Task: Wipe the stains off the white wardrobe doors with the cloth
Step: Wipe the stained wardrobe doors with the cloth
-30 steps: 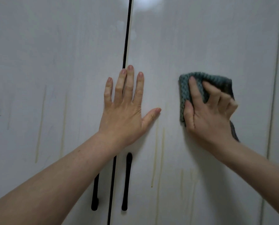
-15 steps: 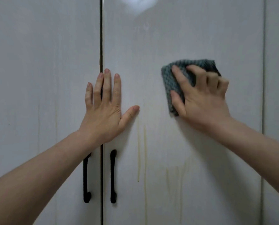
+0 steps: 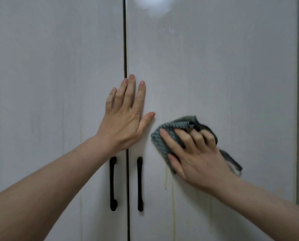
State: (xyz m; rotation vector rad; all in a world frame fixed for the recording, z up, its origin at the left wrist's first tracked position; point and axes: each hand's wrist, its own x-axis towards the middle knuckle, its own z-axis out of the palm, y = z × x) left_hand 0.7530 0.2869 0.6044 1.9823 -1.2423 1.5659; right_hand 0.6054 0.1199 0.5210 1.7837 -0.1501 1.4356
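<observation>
The left door (image 3: 54, 101) carries faint yellowish drip lines near its lower middle, untouched by the cloth. Its black handle (image 3: 113, 184) hangs just beside the gap between the doors.

The left hand (image 3: 126, 119) lies flat across that gap, fingers straight and together, thumb spread, holding nothing. It braces both doors and keeps the same place on them as half a second ago.

The second black handle (image 3: 140, 184) sits just right of the gap on the right door (image 3: 214, 75).

The right hand (image 3: 192, 153) grips the grey-green cloth (image 3: 164, 138), fingers curled over its bunched top and thumb pinching its left edge, pressing it against the right door. Over the last half second the hand has carried the cloth down and towards the gap, from well above the left hand's thumb to just beside and below it. The cloth now sits at handle-top height, on the upper end of the yellow streaks (image 3: 166, 178).

Judgement: the upper part of the right door looks wiped; the streaks below the cloth remain, as do those on the left door. The task is partly done.

No brand, label or writing is legible.
</observation>
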